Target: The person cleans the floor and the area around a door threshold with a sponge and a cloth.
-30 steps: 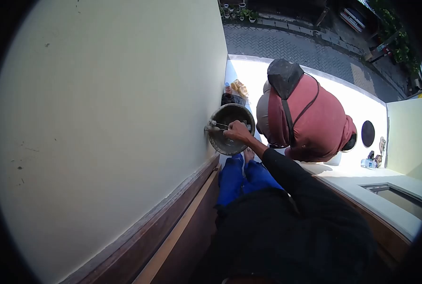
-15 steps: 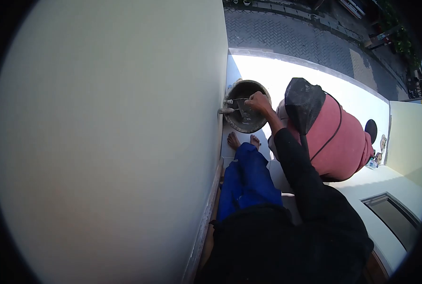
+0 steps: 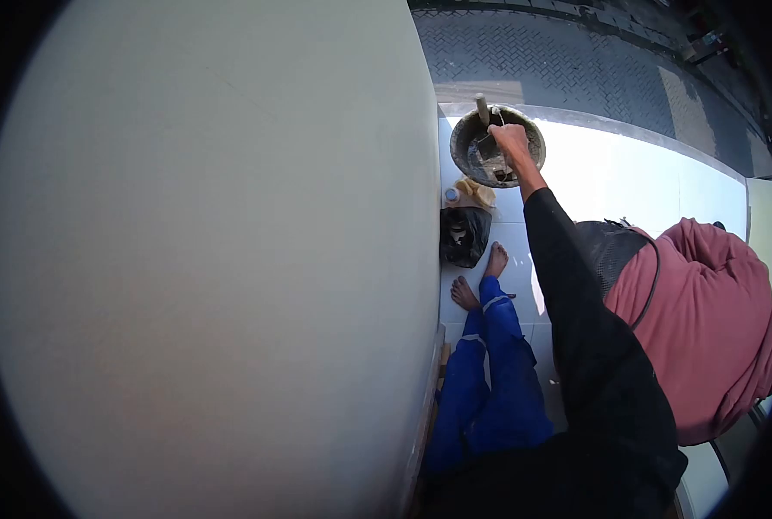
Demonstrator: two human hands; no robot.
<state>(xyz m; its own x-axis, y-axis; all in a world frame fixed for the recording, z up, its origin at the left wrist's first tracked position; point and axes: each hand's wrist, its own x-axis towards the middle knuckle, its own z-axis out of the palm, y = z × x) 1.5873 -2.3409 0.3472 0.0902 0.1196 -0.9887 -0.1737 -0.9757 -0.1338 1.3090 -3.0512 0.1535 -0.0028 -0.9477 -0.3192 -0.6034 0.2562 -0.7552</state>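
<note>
My right hand [image 3: 509, 138] is closed on the thin wire handle of a round, mortar-stained bucket [image 3: 537, 143], at the end of my outstretched arm. A trowel [image 3: 482, 109] leans inside the bucket, its grip rising over the far rim and its grey blade down in the bowl. My left hand is out of the picture. Between my bare feet and the bucket, against the wall, sits a black plastic bag [image 3: 465, 246]. A bottle [image 3: 451, 196] and a yellowish bundle [image 3: 475, 192] are beside it.
A tall pale wall [image 3: 213, 259] fills my left side. Close on my right, a person in a pink top [image 3: 706, 320] and dark mesh cap [image 3: 609, 251] bends over the white tiled floor [image 3: 602, 164]. Beyond the floor's edge runs a paved street [image 3: 559, 65].
My right hand has carried the bucket forward, away from my feet. The bag and bottle by the wall now show. My view has shifted, and the person in pink appears farther right and lower.
</note>
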